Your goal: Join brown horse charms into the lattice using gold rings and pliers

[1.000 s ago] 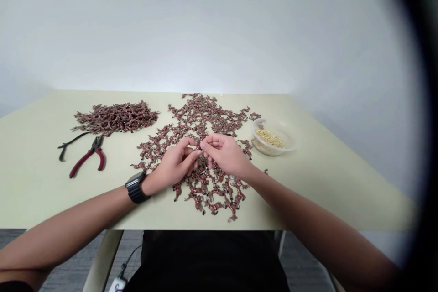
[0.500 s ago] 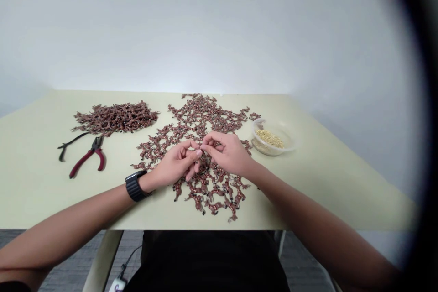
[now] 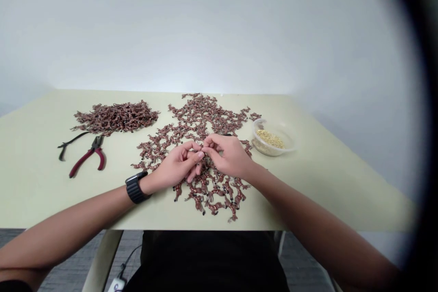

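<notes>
Over a spread of small brown deer figures (image 3: 215, 191), my left hand (image 3: 183, 162) and my right hand (image 3: 228, 154) meet with fingertips nearly touching. Thumb and forefinger of the left are pinched together, its other fingers curled below. The right is closed in a pinch too, knuckles up, against the left fingertips. Whatever lies between the fingertips is too small and covered to make out. A small dark patch shows just behind the right knuckles; I cannot tell what it is. Figures lie beneath and all around both hands.
A denser heap of similar brown figures (image 3: 116, 117) lies at the back left. In front of it rest red-handled pliers (image 3: 82, 164) and a thin black strip (image 3: 73, 139). To the right stands a clear plastic bowl (image 3: 290, 141) with small gold-coloured pieces (image 3: 270, 138).
Both hands have shifted very slightly right and keep their pinch. The dark patch behind the right knuckles now shows. The figures, pliers and bowl look the same.
</notes>
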Demonstrator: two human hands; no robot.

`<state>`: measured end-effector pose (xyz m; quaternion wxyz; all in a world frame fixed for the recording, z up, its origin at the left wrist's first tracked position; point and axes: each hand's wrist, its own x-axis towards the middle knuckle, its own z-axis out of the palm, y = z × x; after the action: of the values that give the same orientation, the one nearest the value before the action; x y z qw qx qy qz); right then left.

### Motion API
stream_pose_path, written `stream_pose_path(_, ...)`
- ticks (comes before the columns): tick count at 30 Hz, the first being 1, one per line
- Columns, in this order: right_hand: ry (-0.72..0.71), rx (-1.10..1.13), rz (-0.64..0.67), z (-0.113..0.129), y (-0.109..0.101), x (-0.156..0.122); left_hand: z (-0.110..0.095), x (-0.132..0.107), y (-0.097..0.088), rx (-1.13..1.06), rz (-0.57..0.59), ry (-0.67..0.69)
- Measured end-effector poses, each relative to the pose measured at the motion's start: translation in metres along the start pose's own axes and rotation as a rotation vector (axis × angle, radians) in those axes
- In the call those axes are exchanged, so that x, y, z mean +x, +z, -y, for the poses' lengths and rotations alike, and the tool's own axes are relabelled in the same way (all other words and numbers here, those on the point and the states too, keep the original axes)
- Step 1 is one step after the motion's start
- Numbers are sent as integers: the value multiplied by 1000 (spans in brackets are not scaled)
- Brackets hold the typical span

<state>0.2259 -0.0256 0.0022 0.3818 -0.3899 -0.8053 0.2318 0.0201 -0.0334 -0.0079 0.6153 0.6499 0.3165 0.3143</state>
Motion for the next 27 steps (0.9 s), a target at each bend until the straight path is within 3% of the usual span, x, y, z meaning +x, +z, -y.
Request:
stream_pose_path(6,430,343,12,7,11,3,4,0,0,208,-139,21)
stream_pose_path(14,443,499,108,-1,3,7,3,0,-2,158,-126,4)
stream_pose_path(18,290,350,86,-5,-2,5,2,2,-6,59,-30,-1)
stream_pose_path(24,-260,-73,48,-10,-8,2,-1,3,-8,-58,61,-18)
stream_pose_path(27,-279,-140,38,-8,-5,0,-3,2,-6,-36,66,-23)
